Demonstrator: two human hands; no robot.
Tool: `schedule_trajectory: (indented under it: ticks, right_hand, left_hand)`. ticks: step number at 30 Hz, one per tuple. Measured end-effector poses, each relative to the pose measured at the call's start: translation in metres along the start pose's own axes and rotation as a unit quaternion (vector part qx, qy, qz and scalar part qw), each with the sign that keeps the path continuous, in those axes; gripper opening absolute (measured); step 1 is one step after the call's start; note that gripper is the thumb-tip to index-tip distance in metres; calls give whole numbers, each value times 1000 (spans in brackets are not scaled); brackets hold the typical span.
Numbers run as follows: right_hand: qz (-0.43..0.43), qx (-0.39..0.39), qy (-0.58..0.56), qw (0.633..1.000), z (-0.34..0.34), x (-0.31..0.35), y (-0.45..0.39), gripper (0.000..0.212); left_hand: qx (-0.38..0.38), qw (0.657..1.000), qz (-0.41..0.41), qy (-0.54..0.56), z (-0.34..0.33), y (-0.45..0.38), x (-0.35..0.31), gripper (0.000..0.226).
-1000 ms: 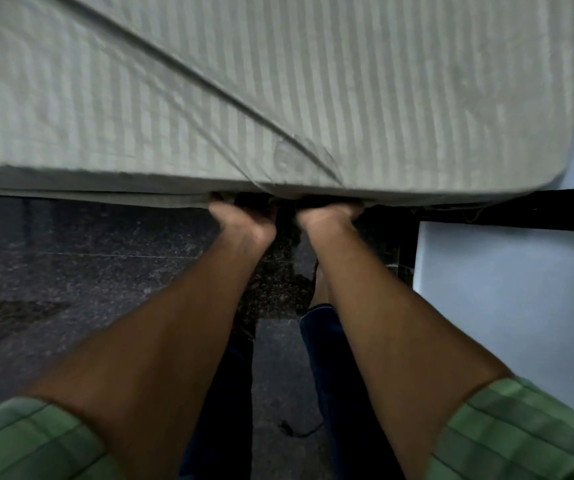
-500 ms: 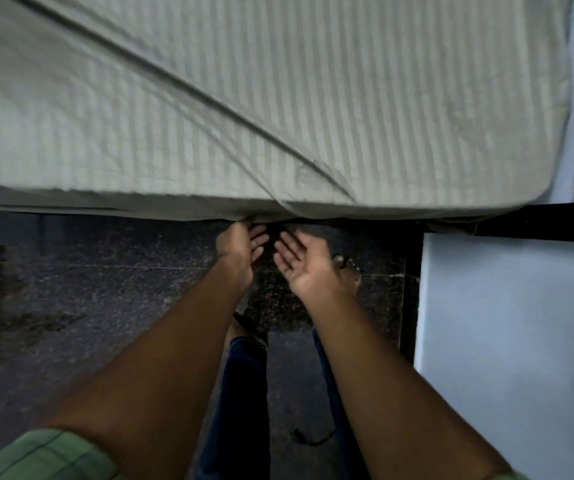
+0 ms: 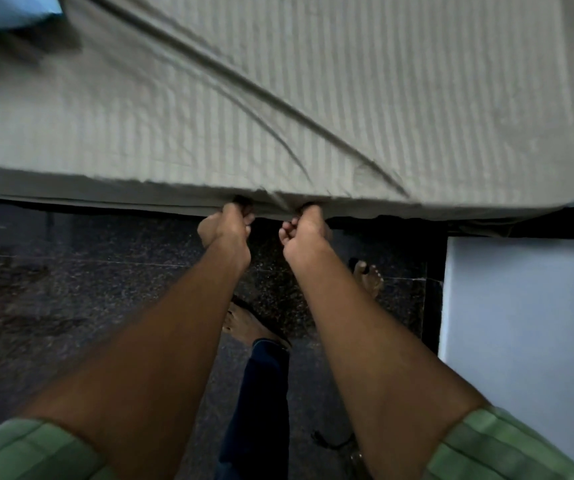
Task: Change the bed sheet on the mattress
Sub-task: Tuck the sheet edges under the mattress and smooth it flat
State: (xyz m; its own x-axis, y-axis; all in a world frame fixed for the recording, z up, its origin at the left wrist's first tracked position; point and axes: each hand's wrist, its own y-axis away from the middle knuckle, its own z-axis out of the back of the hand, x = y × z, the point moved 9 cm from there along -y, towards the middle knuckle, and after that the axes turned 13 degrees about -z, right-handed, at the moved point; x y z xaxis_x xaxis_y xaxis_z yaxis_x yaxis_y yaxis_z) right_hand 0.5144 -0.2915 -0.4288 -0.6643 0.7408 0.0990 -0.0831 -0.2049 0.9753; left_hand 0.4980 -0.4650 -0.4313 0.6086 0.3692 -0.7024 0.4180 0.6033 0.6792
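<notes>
Fingers of left hand point(image 3: 226, 226) curled on bed sheet point(image 3: 278, 109) hem, right hand point(image 3: 308, 232) gripping it alongside, mattress edge above

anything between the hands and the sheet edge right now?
Nothing visible. The left hand and right hand already grip the bed sheet hem at the near edge of the mattress. Only dark floor lies below.

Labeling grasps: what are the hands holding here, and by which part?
Both the left hand and right hand grip the striped bed sheet by its hanging near edge, below the mattress side.
</notes>
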Motion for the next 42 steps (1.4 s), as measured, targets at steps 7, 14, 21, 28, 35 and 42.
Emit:
schedule_trajectory:
  ticks: [7,14,21,28,35,42]
  right_hand:
    - [-3,-16,89,996,-17,-2,-34,20]
    - [-24,55,55,997,-7,-19,-45,9]
    - [-37,63,47,996,-9,-40,-46,32]
    - [-30,135,-11,990,-65,-39,-48,22]
    - [1,22,41,999,-79,-65,-85,21]
    - [64,-11,9,998,-62,-74,-97,10]
  left_hand:
    - [-18,992,7,-128,30,-25,22,21]
    - [39,995,57,-75,5,-30,5,6]
    - [0,997,77,3,36,-51,15,24]
    - [15,999,34,-40,40,-80,8,10]
    - [52,992,-1,-117,43,-119,-1,15]
    - [72,977,68,-190,49,-147,43,20]
